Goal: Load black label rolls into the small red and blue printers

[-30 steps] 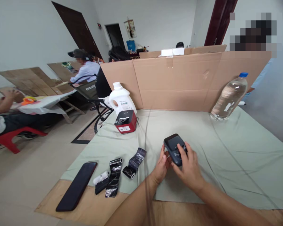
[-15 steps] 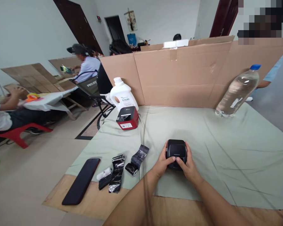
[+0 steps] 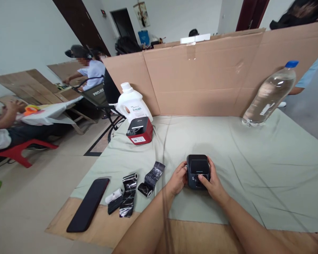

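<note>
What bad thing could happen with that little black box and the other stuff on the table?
The phone lies near the table's edge, so a bump might knock it off. The bottle stands on wrinkled cloth; a tug could tip it. Both the left hand and right hand grip the black box, so the loose rolls nearby could get brushed by an arm.

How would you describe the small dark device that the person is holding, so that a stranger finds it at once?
Start from the pale green cloth over the table, in front of the cardboard wall. Near its front edge, the left hand and right hand hold a small black box-shaped printer between them. Unlike the red printer further back by the white jug, it is all dark.
</note>
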A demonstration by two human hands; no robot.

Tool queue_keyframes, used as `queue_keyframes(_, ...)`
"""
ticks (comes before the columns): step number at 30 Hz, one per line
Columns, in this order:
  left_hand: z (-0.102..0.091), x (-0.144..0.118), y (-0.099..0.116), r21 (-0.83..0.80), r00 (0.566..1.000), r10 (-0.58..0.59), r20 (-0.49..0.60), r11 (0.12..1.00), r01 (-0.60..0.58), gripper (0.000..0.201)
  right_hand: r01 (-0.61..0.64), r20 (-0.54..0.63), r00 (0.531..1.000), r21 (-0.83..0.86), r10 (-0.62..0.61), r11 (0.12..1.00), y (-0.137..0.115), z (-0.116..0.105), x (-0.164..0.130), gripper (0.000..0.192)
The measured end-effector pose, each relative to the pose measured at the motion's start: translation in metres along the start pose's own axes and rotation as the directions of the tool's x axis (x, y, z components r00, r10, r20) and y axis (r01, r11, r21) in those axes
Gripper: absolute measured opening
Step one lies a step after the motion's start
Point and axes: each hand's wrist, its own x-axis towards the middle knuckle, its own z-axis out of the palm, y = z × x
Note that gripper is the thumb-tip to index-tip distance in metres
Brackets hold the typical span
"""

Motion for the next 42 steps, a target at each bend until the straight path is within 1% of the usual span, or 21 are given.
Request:
queue_keyframes(4,-0.002,0.000,0.001,0.026,0.999,-0.033,-0.008,0.999,0.033,0.044,0.004,0.006,1.000,-0.023,-0.004,1.000,0.000,-0.001,-0.001,0.090)
queue_keyframes(7,-0.003,0.000,0.001,0.029,1.000,-0.029,-0.009,0.999,0.029,0.042,0.001,0.011,1.000,0.005,-0.001,1.000,0.000,-0.002,-0.002,0.091)
queue_keyframes(9,-0.003,0.000,0.000,0.027,1.000,-0.025,-0.009,0.999,0.025,0.042,-0.002,0.014,1.000,0.065,0.001,0.998,-0.001,-0.002,-0.002,0.088)
queue_keyframes(12,-0.003,0.002,-0.002,0.025,1.000,-0.011,-0.019,1.000,0.012,0.043,-0.033,0.018,0.999,0.217,0.030,0.976,-0.001,-0.003,-0.001,0.075)
queue_keyframes(14,-0.004,0.003,-0.003,0.026,1.000,-0.005,-0.028,1.000,0.006,0.045,-0.060,0.037,0.998,0.293,0.051,0.954,0.001,-0.005,0.000,0.071)
queue_keyframes(18,-0.005,0.004,-0.003,0.037,0.999,-0.033,-0.012,0.999,0.033,0.047,-0.113,0.058,0.993,0.308,0.100,0.945,0.003,-0.011,0.003,0.069)
queue_keyframes(20,-0.005,0.003,-0.002,0.043,0.999,-0.046,0.000,0.998,0.046,0.045,-0.135,0.021,0.991,0.298,0.135,0.945,0.001,-0.013,0.005,0.061)
queue_keyframes(23,-0.005,0.001,-0.002,0.063,0.998,-0.064,0.013,0.996,0.063,0.045,-0.152,-0.084,0.981,0.245,0.177,0.958,-0.003,-0.015,0.009,0.049)
queue_keyframes(28,-0.007,-0.001,-0.003,0.132,0.991,-0.119,0.056,0.985,0.111,0.047,-0.138,-0.279,0.941,0.203,0.193,0.969,-0.006,-0.020,0.015,0.037)
queue_keyframes(30,-0.008,-0.002,-0.005,0.175,0.989,-0.134,0.055,0.977,0.123,0.046,-0.159,-0.329,0.922,0.166,0.206,0.973,-0.003,-0.023,0.017,0.037)
queue_keyframes(32,-0.008,-0.002,-0.005,0.222,0.989,-0.142,0.035,0.966,0.131,0.045,-0.182,-0.360,0.908,0.122,0.215,0.976,0.000,-0.025,0.018,0.040)
queue_keyframes(34,-0.006,-0.004,-0.005,0.298,0.995,-0.094,0.013,0.951,0.086,0.042,-0.184,-0.369,0.908,0.074,0.198,0.980,0.002,-0.026,0.018,0.044)
queue_keyframes(36,-0.001,-0.007,-0.004,0.403,0.999,0.041,-0.004,0.915,-0.036,0.040,-0.170,-0.356,0.919,0.022,0.167,0.985,0.001,-0.025,0.018,0.047)
queue_keyframes(37,0.001,-0.009,-0.003,0.462,0.991,0.129,-0.019,0.881,-0.105,0.039,-0.161,-0.346,0.926,0.002,0.152,0.987,0.000,-0.025,0.018,0.047)
queue_keyframes(39,0.005,-0.013,0.000,0.580,0.954,0.294,-0.062,0.788,-0.205,0.036,-0.153,-0.315,0.939,-0.019,0.139,0.988,-0.001,-0.024,0.018,0.048)
queue_keyframes(40,0.007,-0.015,0.001,0.638,0.932,0.353,-0.081,0.737,-0.224,0.035,-0.154,-0.298,0.944,-0.028,0.139,0.988,-0.002,-0.024,0.018,0.049)
queue_keyframes(42,0.008,-0.017,0.004,0.746,0.896,0.435,-0.091,0.626,-0.228,0.033,-0.163,-0.260,0.955,-0.064,0.141,0.985,-0.001,-0.023,0.018,0.048)
